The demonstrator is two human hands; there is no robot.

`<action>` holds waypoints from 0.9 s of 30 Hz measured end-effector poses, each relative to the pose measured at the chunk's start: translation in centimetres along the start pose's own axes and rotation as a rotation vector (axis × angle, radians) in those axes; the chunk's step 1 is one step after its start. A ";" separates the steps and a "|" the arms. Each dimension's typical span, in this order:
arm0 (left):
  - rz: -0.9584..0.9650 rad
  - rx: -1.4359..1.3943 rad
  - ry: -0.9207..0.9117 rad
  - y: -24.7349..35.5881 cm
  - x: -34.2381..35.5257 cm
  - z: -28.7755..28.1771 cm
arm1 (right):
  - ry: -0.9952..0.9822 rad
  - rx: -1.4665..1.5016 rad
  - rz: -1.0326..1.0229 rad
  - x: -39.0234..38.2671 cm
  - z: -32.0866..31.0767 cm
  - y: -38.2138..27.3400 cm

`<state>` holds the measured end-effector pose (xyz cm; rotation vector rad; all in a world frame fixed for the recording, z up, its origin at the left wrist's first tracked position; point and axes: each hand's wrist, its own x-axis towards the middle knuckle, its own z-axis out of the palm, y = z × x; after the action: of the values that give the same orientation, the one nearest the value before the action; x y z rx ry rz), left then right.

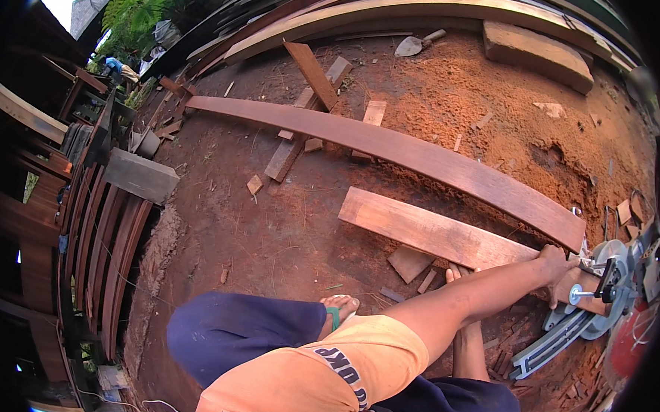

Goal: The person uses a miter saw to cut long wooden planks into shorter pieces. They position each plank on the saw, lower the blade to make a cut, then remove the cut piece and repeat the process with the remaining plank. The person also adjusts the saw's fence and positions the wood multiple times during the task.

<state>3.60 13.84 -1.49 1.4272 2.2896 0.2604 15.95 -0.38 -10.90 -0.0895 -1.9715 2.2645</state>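
My left arm reaches across to the right, and my left hand [553, 267] lies over a short reddish-brown wooden board [435, 226], fingers curled round its edges. The board's right part passes under the hand toward a grey miter saw [606, 281]. A clamp [587, 294] with a round pale pad shows beside the hand. Beyond this board, a longer plank [387, 147] runs diagonally from the far left to near the saw. My right hand does not show. A bare limb that looks like my lower leg [469, 352] passes below the left forearm.
Wood offcuts [410, 263] lie near the short board. Crossed wood pieces [295, 144] lie under and beside the long plank. Sawdust [443, 88] covers the ground at right, with a trowel [417, 45] behind. Stacked boards [120, 254] line the left. Another person [120, 69] bends far off.
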 end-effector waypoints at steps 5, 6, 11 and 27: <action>0.033 -0.167 -0.057 -8.6 -5.7 -5.5 | 0.323 0.817 0.433 1.3 -0.1 -3.0; -0.014 -0.120 -0.107 -10.5 -7.8 -7.3 | 0.370 0.837 0.439 1.7 -0.1 -4.9; -0.144 -0.322 -0.424 -24.6 -20.3 -7.5 | 0.356 0.816 0.470 2.6 0.7 -4.7; -0.041 -0.195 -0.359 -25.7 -20.8 -5.2 | 0.874 -0.165 0.344 -5.9 -10.1 -12.2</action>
<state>-11.66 -16.00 -1.15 1.2163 1.9430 0.1909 23.92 10.31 -0.54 -1.2706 -1.6895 1.7102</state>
